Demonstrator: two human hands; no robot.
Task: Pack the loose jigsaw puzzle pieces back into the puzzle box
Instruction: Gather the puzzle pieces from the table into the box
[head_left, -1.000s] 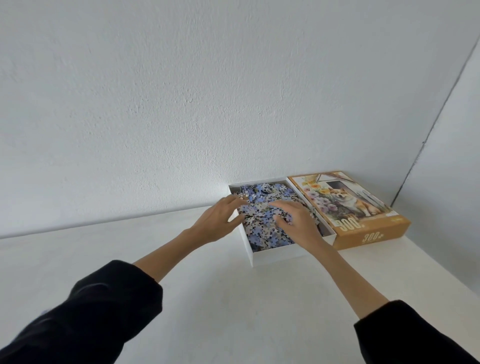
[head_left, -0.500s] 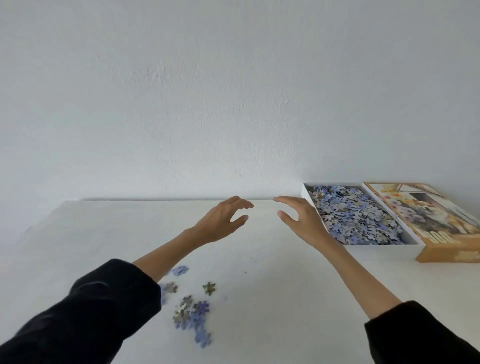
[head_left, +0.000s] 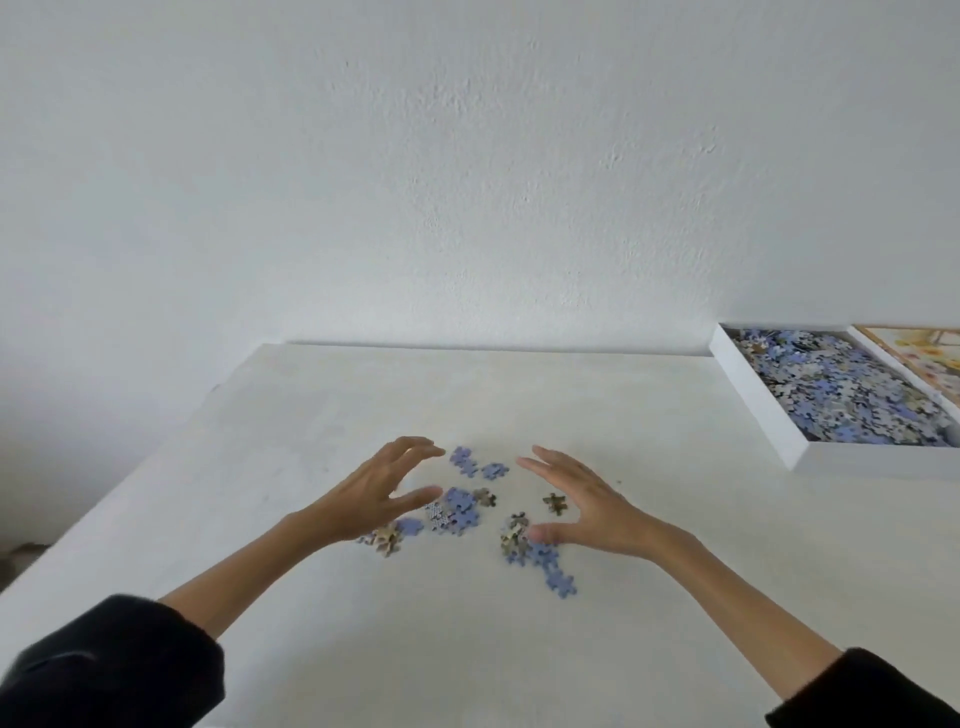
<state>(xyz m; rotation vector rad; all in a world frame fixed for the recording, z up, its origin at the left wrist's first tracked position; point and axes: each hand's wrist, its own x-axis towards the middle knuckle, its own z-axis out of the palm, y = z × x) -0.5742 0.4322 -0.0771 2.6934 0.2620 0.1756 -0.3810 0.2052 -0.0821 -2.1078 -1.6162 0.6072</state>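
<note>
Since the frame before, we have moved both hands down and farther left of the puzzle box (head_left: 883, 460). Left hand (head_left: 371, 499) and right hand (head_left: 587, 506) are spread and hold nothing. They flank the loose pieces (head_left: 460, 512), well left of the box, which is open and holds many pieces.

A white table (head_left: 467, 395) is stretching across the lower half of the frame. Loose puzzle pieces (head_left: 460, 512) are lying scattered on it at lower centre, mostly blue. A few tan and brown ones are sitting among them, and a short string of blue ones (head_left: 558, 577) is trailing toward the lower right of the cluster. At the right edge, well apart from them, the open white puzzle box (head_left: 878, 460) is resting on the tabletop. Its printed lid (head_left: 924, 358) is lying just beside it, cut off by the frame.
</note>
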